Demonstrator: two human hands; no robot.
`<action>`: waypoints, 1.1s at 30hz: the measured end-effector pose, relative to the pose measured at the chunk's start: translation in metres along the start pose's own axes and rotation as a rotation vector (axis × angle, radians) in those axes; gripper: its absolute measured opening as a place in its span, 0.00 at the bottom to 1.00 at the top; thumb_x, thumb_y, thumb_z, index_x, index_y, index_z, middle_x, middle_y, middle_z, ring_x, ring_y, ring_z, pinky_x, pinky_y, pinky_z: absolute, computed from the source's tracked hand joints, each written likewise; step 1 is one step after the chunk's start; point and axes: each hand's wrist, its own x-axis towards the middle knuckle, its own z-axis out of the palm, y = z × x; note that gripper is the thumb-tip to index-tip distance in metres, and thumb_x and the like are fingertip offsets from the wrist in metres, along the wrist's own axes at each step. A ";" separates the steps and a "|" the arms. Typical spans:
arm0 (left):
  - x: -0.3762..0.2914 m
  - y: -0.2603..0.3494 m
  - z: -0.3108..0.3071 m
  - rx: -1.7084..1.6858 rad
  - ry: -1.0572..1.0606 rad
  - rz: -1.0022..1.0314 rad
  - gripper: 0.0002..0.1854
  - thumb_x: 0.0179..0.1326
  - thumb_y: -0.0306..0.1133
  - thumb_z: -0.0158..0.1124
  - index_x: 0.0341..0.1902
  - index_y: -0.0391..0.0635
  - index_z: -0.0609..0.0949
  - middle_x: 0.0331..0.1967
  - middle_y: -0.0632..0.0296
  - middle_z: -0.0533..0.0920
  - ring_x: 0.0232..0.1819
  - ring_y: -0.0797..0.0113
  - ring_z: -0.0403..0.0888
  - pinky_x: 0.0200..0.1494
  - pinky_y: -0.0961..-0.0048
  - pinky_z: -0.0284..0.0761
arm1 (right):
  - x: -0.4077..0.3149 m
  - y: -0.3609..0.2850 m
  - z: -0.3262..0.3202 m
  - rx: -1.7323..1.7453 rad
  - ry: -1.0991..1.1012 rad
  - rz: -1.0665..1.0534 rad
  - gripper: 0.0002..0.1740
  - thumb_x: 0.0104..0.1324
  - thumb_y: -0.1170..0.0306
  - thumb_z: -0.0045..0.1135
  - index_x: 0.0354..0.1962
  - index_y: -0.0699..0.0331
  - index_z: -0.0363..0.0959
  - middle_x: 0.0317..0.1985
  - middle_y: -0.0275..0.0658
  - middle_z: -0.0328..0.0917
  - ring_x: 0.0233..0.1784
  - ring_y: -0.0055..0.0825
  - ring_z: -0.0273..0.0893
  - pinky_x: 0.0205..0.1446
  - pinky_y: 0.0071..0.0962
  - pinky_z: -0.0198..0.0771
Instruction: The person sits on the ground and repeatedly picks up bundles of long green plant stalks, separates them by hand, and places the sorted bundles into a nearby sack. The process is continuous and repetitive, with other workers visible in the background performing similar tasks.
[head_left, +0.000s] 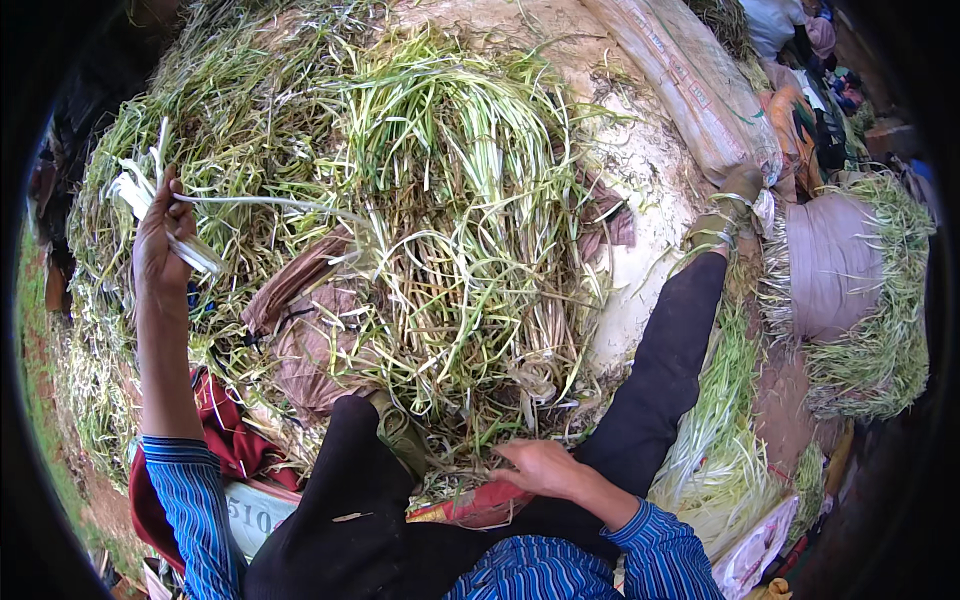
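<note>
My left hand (161, 236) is raised over the leaf litter at the left, its fingers closed around a small bunch of pale plant stalks (135, 191). One long whitish stalk (262, 200) stretches from its fingertips towards the middle heap. My right hand (536, 466) is low, near my lap, with its fingers partly spread at the lower edge of the heap; whether they hold anything is unclear. Before me lies a large pile of long green and yellowish stalks (465, 135), with browner stems (420, 285) towards me.
A brownish cloth (319, 345) lies left of the pile. Loose pale green stalks (712, 465) spread beyond my outstretched leg. At the right is a large bundle wrapped in greyish cloth (832, 262). A long woven sack (682, 82) lies at the upper right; people sit beyond it.
</note>
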 end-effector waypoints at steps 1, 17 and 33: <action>-0.009 -0.014 0.010 0.005 -0.047 -0.028 0.15 0.59 0.30 0.52 0.50 0.41 0.71 0.28 0.68 0.72 0.20 0.84 0.62 0.13 0.91 0.56 | 0.003 0.015 -0.024 0.048 0.290 -0.044 0.16 0.56 0.58 0.51 0.30 0.64 0.72 0.23 0.42 0.72 0.26 0.40 0.72 0.30 0.35 0.68; -0.076 -0.066 0.078 0.308 0.099 -0.259 0.10 0.53 0.32 0.60 0.37 0.45 0.70 0.24 0.68 0.74 0.18 0.85 0.65 0.12 0.91 0.57 | 0.149 0.117 -0.209 0.320 1.096 0.322 0.12 0.52 0.69 0.58 0.30 0.70 0.73 0.25 0.33 0.75 0.25 0.16 0.68 0.32 0.17 0.64; -0.123 -0.119 0.105 0.305 -0.111 -0.578 0.11 0.50 0.33 0.63 0.36 0.44 0.75 0.17 0.71 0.71 0.12 0.83 0.61 0.12 0.86 0.54 | 0.146 -0.077 -0.125 0.393 0.761 -0.191 0.06 0.53 0.75 0.57 0.27 0.70 0.72 0.23 0.39 0.72 0.26 0.24 0.72 0.28 0.20 0.66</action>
